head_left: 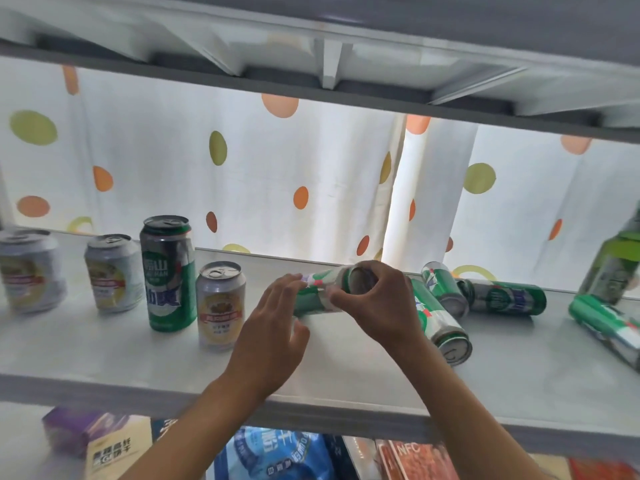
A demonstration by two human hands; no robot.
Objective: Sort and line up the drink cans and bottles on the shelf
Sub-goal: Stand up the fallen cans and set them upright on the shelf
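A green and white can (317, 292) lies on its side just above the white shelf (346, 372), held between both hands. My right hand (377, 303) grips its top end with curled fingers. My left hand (277, 320) cups its lower part, fingers bent round it. To the left stand a tall green can (168, 275) and three short silver and yellow cans (220, 306) (112, 271) (29, 275). To the right, several green cans lie on their sides (443, 323) (445, 287) (505, 299) (609, 327). A green bottle (614, 265) stands at the far right.
A white curtain with orange and green dots (277, 174) hangs behind the shelf. Another shelf board (329, 64) sits close overhead. Below the shelf's front edge are boxes (104, 441) and a blue packet (277, 452).
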